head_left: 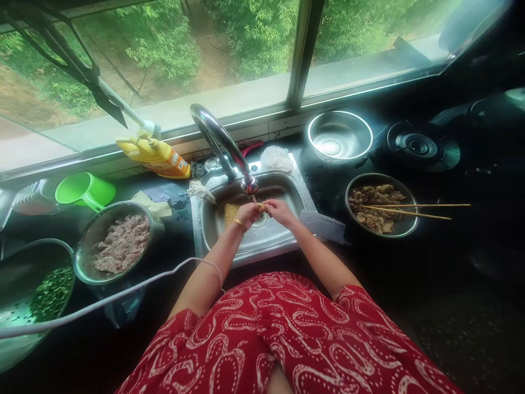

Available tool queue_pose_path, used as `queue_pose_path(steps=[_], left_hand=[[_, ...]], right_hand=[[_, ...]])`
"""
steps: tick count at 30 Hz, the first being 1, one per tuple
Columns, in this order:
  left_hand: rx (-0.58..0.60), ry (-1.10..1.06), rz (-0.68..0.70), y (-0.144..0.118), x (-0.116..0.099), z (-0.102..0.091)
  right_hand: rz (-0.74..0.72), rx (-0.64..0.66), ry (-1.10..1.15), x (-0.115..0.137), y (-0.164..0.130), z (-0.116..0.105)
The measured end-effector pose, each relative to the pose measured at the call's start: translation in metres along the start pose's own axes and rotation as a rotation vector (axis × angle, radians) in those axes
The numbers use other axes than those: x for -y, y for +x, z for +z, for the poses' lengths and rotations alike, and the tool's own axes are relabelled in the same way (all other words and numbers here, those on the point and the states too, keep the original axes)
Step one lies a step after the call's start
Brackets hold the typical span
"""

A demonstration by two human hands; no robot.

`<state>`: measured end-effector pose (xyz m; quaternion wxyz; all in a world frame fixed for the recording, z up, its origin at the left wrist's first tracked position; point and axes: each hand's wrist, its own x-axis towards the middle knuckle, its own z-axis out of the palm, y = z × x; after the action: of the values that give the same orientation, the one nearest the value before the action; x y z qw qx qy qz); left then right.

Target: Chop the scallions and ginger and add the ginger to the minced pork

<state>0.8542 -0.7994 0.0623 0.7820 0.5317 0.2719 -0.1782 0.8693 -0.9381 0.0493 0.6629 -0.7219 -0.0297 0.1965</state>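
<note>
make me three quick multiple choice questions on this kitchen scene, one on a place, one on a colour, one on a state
1. Where are the hands?
A. over the sink, under the faucet
B. over the stove burner
C. in the bowl of minced meat

2. What colour is the cup left of the sink?
A. red
B. green
C. white

3. How do the chopsticks lie?
A. upright in a jar
B. in the sink
C. flat across the bowl of cooked meat

Answers:
1 A, both hands meet just under the spout.
2 B, the cup is bright green.
3 C, both sticks rest on that bowl's rim.
</note>
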Motion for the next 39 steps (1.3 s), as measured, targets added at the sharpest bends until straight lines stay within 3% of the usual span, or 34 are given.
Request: queue_pose_path(steps=[8,16,19,22,26,31,34,39], left_hand=[[0.095,0.095,0.051,-0.006,-0.006,-0.005],[-0.003,0.147,0.061,-0.004,-0.008,0.001],[-0.028,0.122,0.047,-0.001,-0.004,0.003],[-0.049,0.120,0.051,0.000,-0.001,0.003],[-0.033,0.125,0.060,-0.001,-0.001,-0.001],[0.103,0.125,0.040,-0.007,-0.010,-0.005],[0.148,0.117,-0.029,-0.008,-0.014,-0.007],[0.112,0.048,-0.105,-0.007,-0.016,-0.010]], right_hand=[[0.134,-0.008,0.193,-0.002,-0.002,0.000],[-0.061,-0.104,-0.132,0.004,-0.005,0.002],[-0.063,-0.183,-0.252,0.004,-0.007,0.007],[-0.016,-0.222,-0.211,0.002,-0.005,0.012],[0.130,-0.124,0.090,0.000,0.000,0.013],[0.262,0.059,0.430,-0.001,0.001,0.002],[0.230,0.064,0.430,-0.003,0.002,-0.001],[0.082,0.056,0.309,-0.004,0.006,0.003]])
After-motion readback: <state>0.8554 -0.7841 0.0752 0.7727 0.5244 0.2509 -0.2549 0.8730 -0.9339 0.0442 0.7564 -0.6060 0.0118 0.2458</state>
